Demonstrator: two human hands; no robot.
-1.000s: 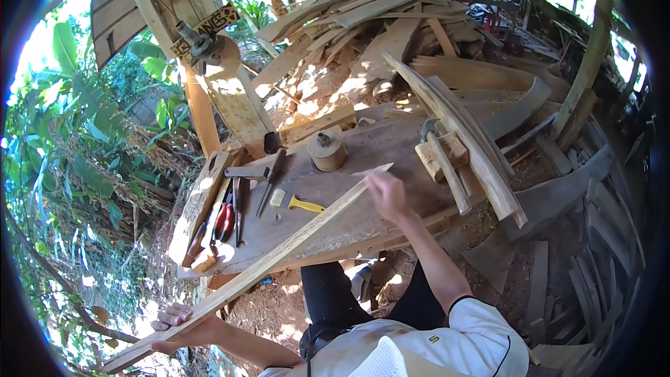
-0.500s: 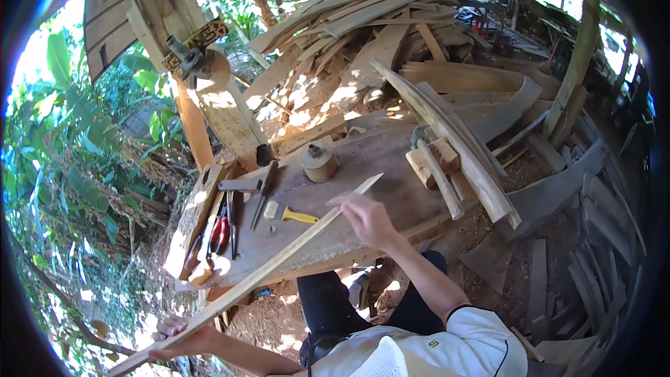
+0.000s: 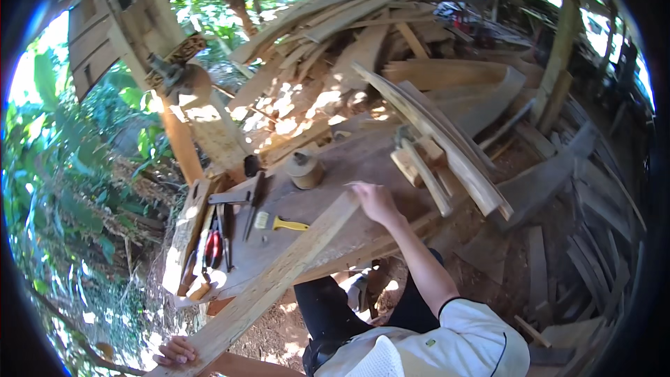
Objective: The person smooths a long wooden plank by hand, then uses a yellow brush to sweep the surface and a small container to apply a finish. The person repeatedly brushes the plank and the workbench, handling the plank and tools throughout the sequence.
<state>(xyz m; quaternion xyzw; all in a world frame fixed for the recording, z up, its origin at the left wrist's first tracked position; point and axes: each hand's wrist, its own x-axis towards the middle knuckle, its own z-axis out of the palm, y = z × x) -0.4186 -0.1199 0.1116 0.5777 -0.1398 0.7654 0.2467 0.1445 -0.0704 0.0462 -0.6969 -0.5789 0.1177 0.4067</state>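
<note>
A long, pale wooden board (image 3: pixel 279 272) slants across the front of the workbench, its broad face turned up. Near its lower left end my left hand (image 3: pixel 176 351) grips it, fingers curled over the edge. My right hand (image 3: pixel 375 202) holds the upper end, above the bench; part of its grip is hidden behind the fingers. Just beyond the board lies a yellow-handled brush (image 3: pixel 289 224) on the bench. A round wooden container (image 3: pixel 305 170) with a dark knob on top stands farther back.
On the workbench (image 3: pixel 335 237), a try square (image 3: pixel 230 197), a file (image 3: pixel 255 206) and red-handled pliers (image 3: pixel 213 248) lie at the left. Long planks (image 3: pixel 447 146) rest over the right end. A timber post (image 3: pixel 209 119) rises at the back left. A large plank pile (image 3: pixel 349 21) stands behind.
The board has turned from its narrow edge to its broad face. Both hands still hold it; the left has moved slightly right and down. The whole view has shifted a little.
</note>
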